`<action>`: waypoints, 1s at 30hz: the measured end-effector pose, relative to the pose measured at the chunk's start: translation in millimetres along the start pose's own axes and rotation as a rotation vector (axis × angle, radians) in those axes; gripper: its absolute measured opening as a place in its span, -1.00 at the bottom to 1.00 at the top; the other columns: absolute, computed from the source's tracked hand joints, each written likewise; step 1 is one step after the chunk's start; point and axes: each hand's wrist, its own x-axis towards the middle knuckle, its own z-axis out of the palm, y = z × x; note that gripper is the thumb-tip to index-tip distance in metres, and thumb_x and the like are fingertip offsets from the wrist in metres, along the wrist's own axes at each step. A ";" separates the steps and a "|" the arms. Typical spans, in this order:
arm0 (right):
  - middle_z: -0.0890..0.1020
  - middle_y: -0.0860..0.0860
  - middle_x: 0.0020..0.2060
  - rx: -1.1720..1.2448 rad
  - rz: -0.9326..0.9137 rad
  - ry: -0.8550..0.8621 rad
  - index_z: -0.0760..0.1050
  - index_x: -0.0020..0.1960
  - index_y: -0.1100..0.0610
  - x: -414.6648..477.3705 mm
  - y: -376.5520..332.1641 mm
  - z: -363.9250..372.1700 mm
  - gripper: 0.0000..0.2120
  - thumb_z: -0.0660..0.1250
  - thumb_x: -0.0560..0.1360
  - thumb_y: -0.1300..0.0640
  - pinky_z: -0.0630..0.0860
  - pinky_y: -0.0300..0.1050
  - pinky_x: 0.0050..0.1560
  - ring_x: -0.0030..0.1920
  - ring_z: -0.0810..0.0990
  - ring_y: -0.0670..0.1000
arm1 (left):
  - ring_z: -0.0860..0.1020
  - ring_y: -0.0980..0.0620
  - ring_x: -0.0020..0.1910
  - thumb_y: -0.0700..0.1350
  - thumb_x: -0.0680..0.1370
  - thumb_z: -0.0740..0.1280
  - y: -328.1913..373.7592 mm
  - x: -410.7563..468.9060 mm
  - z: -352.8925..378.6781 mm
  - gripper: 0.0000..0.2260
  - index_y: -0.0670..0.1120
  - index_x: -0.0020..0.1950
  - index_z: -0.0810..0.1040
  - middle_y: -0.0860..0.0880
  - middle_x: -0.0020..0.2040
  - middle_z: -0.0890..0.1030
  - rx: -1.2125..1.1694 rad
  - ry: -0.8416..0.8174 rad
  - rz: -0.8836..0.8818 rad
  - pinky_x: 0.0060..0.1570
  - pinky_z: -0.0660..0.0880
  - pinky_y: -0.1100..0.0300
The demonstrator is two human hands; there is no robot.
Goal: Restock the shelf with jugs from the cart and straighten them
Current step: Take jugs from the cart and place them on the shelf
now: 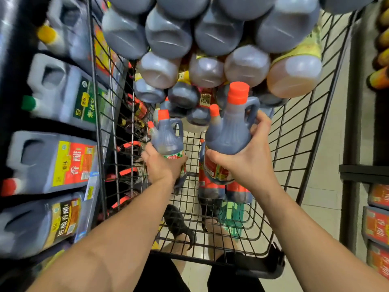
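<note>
My left hand grips a small dark jug with an orange cap and a green-edged label, held upright over the wire cart. My right hand grips a bigger dark jug with an orange cap, a side handle and a red label, raised a little higher. Beneath it two more red-labelled jugs stand in the cart. Many dark jugs lie stacked at the cart's far end, bottoms toward me. The shelf on the left holds large grey jugs lying on their sides.
An amber jug lies at the right of the stack. Dark bottles fill a lower shelf left of the cart. Another shelf unit with red-labelled goods stands at the right. My legs and dark sandals show through the cart floor.
</note>
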 end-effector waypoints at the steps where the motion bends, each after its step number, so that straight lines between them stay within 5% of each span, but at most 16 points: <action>1: 0.46 -0.22 0.04 -0.003 -0.011 0.002 0.13 0.39 0.02 -0.7 -6.4 0.1 -0.01 0.59 0.12 -0.07 0.53 -0.22 0.01 0.05 0.54 -0.22 | 0.42 0.03 0.11 0.03 0.17 0.67 6.9 -3.7 -8.0 -0.10 -0.05 0.39 0.29 -0.08 0.31 0.37 -0.036 0.013 0.045 0.04 0.37 0.13; 4: 0.46 -0.30 -0.01 -0.017 -0.041 0.002 0.15 0.36 -0.01 -3.2 -30.1 -0.5 -0.03 0.59 0.10 -0.11 0.43 -0.48 -0.11 0.01 0.49 -0.40 | 0.45 0.04 0.12 0.07 0.12 0.67 29.4 -14.0 -37.5 -0.10 -0.06 0.37 0.36 -0.07 0.26 0.46 -0.117 0.054 0.184 0.03 0.37 0.22; 6: 0.48 -0.29 0.00 -0.033 -0.069 -0.010 0.17 0.35 -0.01 -4.6 -50.4 -1.7 -0.03 0.59 0.09 -0.14 0.42 -0.48 -0.12 0.00 0.51 -0.37 | 0.50 0.03 0.13 0.08 0.11 0.67 46.9 -22.1 -61.4 -0.11 -0.01 0.35 0.37 -0.01 0.23 0.50 -0.183 0.072 0.228 0.01 0.39 0.25; 9: 0.52 -0.18 0.03 -0.055 -0.130 -0.013 0.22 0.33 0.05 -8.5 -89.8 -5.7 -0.05 0.61 0.08 -0.14 0.46 -0.34 -0.05 0.01 0.54 -0.22 | 0.52 0.31 -0.04 0.03 0.12 0.68 75.8 -36.0 -102.0 -0.18 0.09 0.29 0.36 0.20 0.08 0.54 -0.353 0.081 0.293 -0.16 0.34 0.54; 12: 0.50 -0.25 -0.07 -0.069 -0.217 0.025 0.29 0.18 0.05 -12.0 -131.3 -9.3 -0.20 0.63 0.10 -0.09 0.40 -0.46 -0.19 -0.09 0.54 -0.27 | 0.48 0.54 -0.08 -0.02 0.14 0.69 102.8 -52.1 -149.0 -0.22 0.25 0.20 0.32 0.38 -0.01 0.50 -0.489 0.134 0.365 -0.16 0.33 0.62; 17: 0.55 -0.26 -0.04 -0.032 -0.323 0.037 0.30 0.24 0.05 -23.1 -206.8 -10.6 -0.15 0.64 0.10 -0.10 0.45 -0.43 -0.19 -0.07 0.54 -0.36 | 0.61 0.18 0.06 0.05 0.12 0.66 132.7 -80.2 -230.9 -0.18 0.04 0.28 0.37 0.12 0.11 0.61 -0.612 0.217 0.442 0.03 0.57 0.15; 22: 0.54 -0.24 -0.10 0.031 -0.463 -0.039 0.31 0.19 0.12 -47.2 -279.3 -1.0 -0.23 0.64 0.13 -0.02 0.41 -0.46 -0.21 -0.11 0.54 -0.39 | 0.58 0.25 0.09 0.04 0.12 0.65 141.7 -113.2 -311.2 -0.17 0.05 0.31 0.37 0.19 0.12 0.59 -0.681 0.354 0.507 0.08 0.53 0.20; 26: 0.49 -0.22 -0.14 0.061 -0.572 -0.078 0.33 0.10 0.14 -75.2 -326.1 10.6 -0.26 0.68 0.10 0.05 0.35 -0.54 -0.25 -0.16 0.47 -0.48 | 0.53 0.38 0.05 -0.08 0.15 0.69 134.4 -141.4 -368.2 -0.21 0.11 0.25 0.34 0.25 0.10 0.56 -0.684 0.487 0.566 -0.04 0.42 0.48; 30: 0.56 -0.09 -0.01 0.123 -0.631 -0.184 0.38 0.17 0.14 -112.9 -366.8 27.1 -0.22 0.67 0.08 0.00 0.46 -0.34 -0.08 -0.06 0.56 -0.27 | 0.55 0.39 0.00 -0.10 0.16 0.69 117.0 -172.7 -424.8 -0.20 0.01 0.30 0.37 0.37 0.05 0.57 -0.703 0.582 0.604 -0.13 0.41 0.52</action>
